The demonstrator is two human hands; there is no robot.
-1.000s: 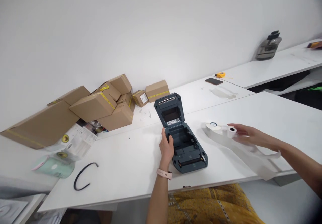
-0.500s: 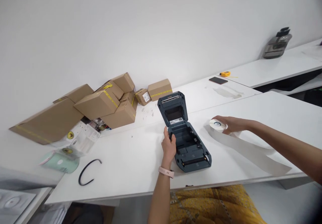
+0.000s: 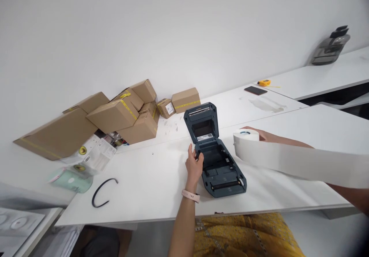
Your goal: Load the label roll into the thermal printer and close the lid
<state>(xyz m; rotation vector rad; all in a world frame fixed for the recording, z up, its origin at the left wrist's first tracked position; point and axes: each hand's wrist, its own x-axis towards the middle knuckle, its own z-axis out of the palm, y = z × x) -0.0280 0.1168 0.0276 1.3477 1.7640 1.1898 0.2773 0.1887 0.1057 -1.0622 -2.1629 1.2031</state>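
Note:
A dark label printer (image 3: 219,166) lies on the white table with its lid (image 3: 201,120) raised and its inner bay showing. My left hand (image 3: 194,166) grips the printer's left edge near the hinge, thumb over the rim. To the right of the printer, my right hand (image 3: 268,136) holds a white label roll (image 3: 246,138) with a blue-ringed core. A long loose strip (image 3: 305,166) of it trails off to the right, across my right forearm. The roll hides part of my right hand's fingers.
Cardboard boxes (image 3: 112,114) are piled at the back left. Nearby lie a mint-green container (image 3: 72,180) and a black curved band (image 3: 96,193). Toward the back right are a phone (image 3: 255,90), a yellow tape measure (image 3: 264,82) and a dark bottle (image 3: 330,47).
My right hand has lifted and turned the label roll, and the loose strip has swung up off the table toward the right. My left hand keeps its hold on the printer. The view has shifted slightly.

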